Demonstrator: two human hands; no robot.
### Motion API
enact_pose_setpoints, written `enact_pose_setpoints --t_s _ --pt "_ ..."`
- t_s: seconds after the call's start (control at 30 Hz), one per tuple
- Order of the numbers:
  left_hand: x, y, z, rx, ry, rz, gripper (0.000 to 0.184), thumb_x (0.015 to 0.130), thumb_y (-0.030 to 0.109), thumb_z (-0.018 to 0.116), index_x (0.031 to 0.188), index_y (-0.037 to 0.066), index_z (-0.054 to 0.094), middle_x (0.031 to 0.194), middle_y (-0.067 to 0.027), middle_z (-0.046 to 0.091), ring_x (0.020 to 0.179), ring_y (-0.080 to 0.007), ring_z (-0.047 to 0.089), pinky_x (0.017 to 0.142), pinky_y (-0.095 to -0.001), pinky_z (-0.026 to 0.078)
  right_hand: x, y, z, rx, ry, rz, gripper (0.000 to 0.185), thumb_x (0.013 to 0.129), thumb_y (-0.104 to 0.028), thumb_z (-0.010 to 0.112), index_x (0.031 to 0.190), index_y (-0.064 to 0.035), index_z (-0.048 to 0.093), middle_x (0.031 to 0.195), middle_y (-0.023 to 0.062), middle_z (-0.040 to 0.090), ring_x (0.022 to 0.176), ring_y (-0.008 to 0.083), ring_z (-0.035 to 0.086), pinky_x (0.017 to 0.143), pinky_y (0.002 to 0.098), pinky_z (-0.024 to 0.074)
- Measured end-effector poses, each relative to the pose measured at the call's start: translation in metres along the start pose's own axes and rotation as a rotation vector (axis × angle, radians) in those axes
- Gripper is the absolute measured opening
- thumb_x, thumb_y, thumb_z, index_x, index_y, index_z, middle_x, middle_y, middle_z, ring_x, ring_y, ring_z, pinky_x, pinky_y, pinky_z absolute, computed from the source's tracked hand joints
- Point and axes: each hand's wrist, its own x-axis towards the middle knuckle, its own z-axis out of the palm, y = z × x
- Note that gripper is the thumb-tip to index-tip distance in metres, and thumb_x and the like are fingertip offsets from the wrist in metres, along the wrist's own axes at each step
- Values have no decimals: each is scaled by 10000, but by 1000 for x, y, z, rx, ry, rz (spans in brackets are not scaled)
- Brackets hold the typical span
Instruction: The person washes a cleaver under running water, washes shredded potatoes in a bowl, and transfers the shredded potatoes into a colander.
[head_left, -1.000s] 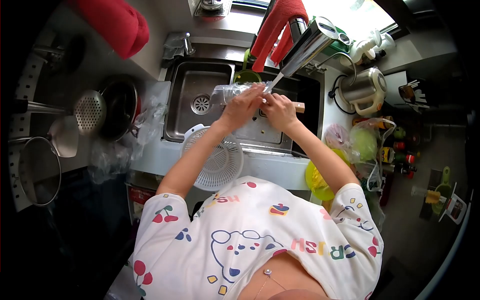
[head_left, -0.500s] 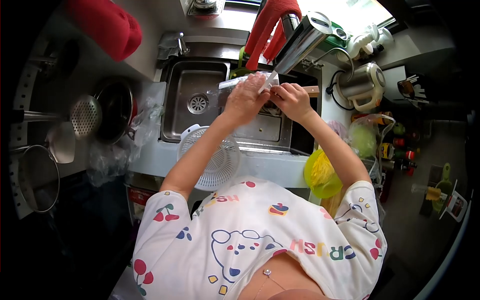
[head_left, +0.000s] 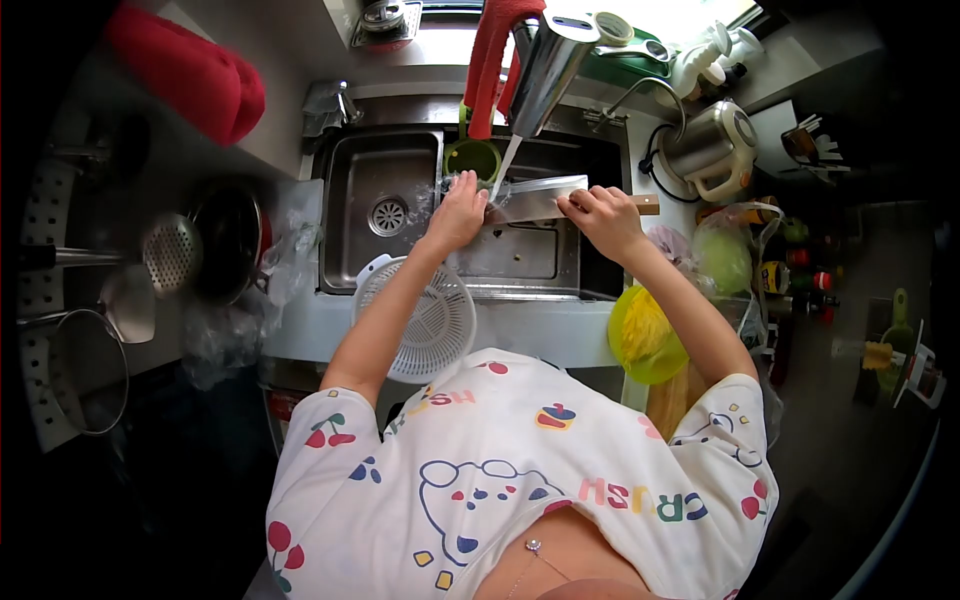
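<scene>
A cleaver (head_left: 535, 200) with a broad metal blade and a wooden handle (head_left: 647, 204) is held crosswise over the sink. My right hand (head_left: 605, 222) grips it where the blade meets the handle, with fingers bent over the top edge. At the blade's far left end is my left hand (head_left: 458, 213), its fingers stretched out; whether it touches the metal I cannot tell. Water runs from the chrome faucet (head_left: 550, 75) onto the left part of the blade, splashing beside my left fingers. A green strainer or cup (head_left: 473, 158) stands just behind.
The double sink (head_left: 350, 240) has a drain in its left basin. A white colander (head_left: 430, 330) rests at the front edge. To the right are a yellow-green bowl (head_left: 650, 350) with yellow contents, bagged produce (head_left: 722, 265) and a kettle (head_left: 712, 150). Red cloth (head_left: 487, 80) hangs by the faucet.
My hands have moved apart; the left went left and down to the blade's end, the right slightly right and down. More of the cleaver blade now shows. The view has shifted slightly.
</scene>
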Motion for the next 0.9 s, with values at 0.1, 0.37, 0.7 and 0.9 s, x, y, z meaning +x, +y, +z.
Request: enact_pose_setpoints --t_s 0.1,0.37,0.7,0.9 --pt "8 52 -17 -262 -90 -163 437 970 266 465 1274 -46 499 1243 -242 550 1139 -407 543 985 -385 444 -19 -6 -14 -27 -166 107 148 797 -152 613 934 -149 669 837 -12 601 720 154 597 627 288 453" --pt "28 73 33 -1484 -44 -581 242 978 171 533 1178 51 596 1053 -63 678 948 -143 669 763 -228 569 -83 -43 -75 106 -187 528 211 758 -93 672 945 -187 694 851 -14 644 713 191 640 626 335 501" --pt "-61 270 38 21 -464 824 291 926 284 578 1123 91 669 986 -94 701 895 -279 661 772 -364 528 -174 -100 -169 47 3 880 192 753 -96 637 922 -136 718 842 -9 659 714 187 632 617 326 498" --pt "-102 329 98 -18 -580 1235 342 906 254 584 1203 87 614 1168 -98 650 1087 -253 619 905 -358 504 -252 -144 -209 -82 73 1123 229 747 -98 664 960 -154 727 864 -28 659 717 168 623 628 315 497"
